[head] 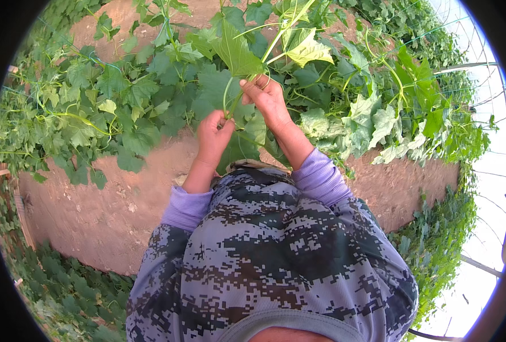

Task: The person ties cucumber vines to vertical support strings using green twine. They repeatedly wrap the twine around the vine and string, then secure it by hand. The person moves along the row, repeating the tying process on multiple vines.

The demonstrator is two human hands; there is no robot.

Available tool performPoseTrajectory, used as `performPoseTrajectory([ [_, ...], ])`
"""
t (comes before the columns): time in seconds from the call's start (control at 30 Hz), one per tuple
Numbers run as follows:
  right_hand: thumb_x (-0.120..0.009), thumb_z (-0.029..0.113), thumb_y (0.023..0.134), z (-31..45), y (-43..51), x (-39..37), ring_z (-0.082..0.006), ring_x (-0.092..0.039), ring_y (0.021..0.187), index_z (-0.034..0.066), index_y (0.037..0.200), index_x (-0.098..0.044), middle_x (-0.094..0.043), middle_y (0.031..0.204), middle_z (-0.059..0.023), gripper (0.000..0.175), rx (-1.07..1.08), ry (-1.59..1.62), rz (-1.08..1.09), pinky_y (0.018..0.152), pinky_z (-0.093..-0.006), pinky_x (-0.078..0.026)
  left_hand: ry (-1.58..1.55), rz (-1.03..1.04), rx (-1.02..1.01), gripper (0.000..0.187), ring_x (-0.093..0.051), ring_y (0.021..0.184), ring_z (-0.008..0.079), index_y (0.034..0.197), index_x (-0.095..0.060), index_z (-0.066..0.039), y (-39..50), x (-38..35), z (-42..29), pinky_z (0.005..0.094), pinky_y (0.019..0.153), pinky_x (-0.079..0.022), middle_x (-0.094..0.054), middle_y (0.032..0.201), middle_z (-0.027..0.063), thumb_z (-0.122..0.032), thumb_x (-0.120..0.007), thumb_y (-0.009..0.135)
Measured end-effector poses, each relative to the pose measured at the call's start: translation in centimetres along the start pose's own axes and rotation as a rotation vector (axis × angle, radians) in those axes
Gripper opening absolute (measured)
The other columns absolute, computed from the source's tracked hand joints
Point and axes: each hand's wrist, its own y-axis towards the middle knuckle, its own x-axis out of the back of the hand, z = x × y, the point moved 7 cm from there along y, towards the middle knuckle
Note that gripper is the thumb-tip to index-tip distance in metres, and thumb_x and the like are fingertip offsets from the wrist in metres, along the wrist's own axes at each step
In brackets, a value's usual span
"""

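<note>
A green vine stem (277, 39) with a pale yellow-green leaf (309, 50) runs from the upper edge down to my hands. My right hand (266, 96) pinches this stem between thumb and fingers, just below a broad green leaf (237, 50). Lower and to the left, my left hand (215, 128) grips the stem's lower part together with a curved leaf stalk (226, 95). The fingertips hide exactly where the stalk and stem meet. Large leaves hang behind and below both hands.
Leafy vines (77, 85) on thin strings (103, 63) spread to the left, and more foliage (359, 119) to the right. Bare soil (107, 209) lies between the rows. Another plant row (69, 295) is at lower left. Greenhouse ribs (471, 66) stand at the right edge.
</note>
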Motion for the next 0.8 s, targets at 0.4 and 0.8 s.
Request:
performPoseTrajectory([
  [0.4, -0.065, 0.033, 0.076, -1.2, 0.1, 0.1, -0.018, -0.05, 0.047, 0.0035, 0.064, -0.055, -0.054, 0.053, -0.0083, 0.033, 0.041, -0.361, -0.094, 0.047, -0.0326, -0.041, 0.46, -0.157, -0.224, 0.04, -0.055, 0.075, 0.0213, 0.108, -0.056, -0.009, 0.1, 2.7, -4.6, 0.0343, 0.068, -0.042, -0.062, 0.088, 0.0017, -0.012, -0.065, 0.069],
  [0.8, -0.052, 0.033, 0.089, 0.8, -0.5, -0.1, -0.0167, -0.06, 0.072, 0.0027, 0.09, -0.056, -0.06, 0.073, -0.0095, 0.031, 0.237, 0.147, 0.327, 0.058, -0.0301, -0.044, -0.312, 0.128, 0.162, 0.024, -0.047, 0.074, 0.0077, 0.094, -0.062, -0.003, 1.6, -0.1, -3.8, 0.0236, 0.071, -0.037, -0.056, 0.078, -0.0006, -0.025, -0.053, 0.09],
])
